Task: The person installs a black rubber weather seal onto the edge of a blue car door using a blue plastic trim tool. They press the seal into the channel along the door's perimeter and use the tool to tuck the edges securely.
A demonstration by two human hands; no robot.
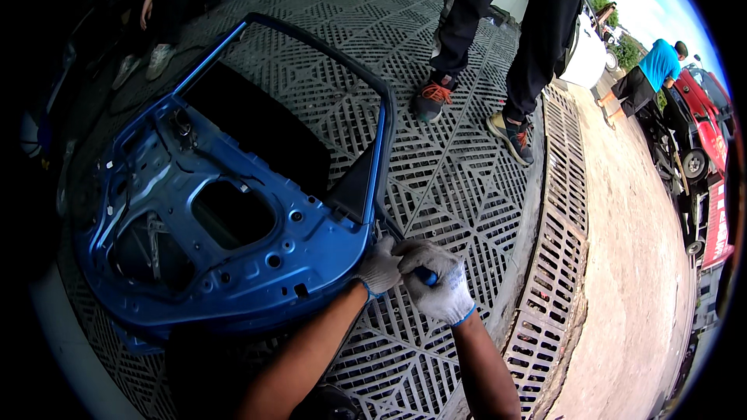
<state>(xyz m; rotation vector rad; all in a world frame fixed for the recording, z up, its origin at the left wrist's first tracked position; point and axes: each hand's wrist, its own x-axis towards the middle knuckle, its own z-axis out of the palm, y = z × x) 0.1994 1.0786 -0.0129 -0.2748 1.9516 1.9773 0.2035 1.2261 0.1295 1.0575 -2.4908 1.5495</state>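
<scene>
A blue car door (257,264) without its inner trim lies on the grey grating, its window frame pointing away from me. My left hand (380,268), in a grey-white work glove, is at the door's near right corner, by the lower end of a black strip (389,225). Its fingers are bent and partly hidden, and what they grip cannot be made out. Right beside it, my right hand (440,284), gloved alike, is curled around a small blue object, perhaps a tool handle (426,275). Most of that object is covered by the fingers.
Beyond the door a person in dark trousers (537,31) stands on the floor grating (459,163). Another person (156,23) sits at the far left. A slotted drain cover (545,288) runs along the right, with concrete (622,280), a person in blue (657,62) and a red vehicle (704,120) past it.
</scene>
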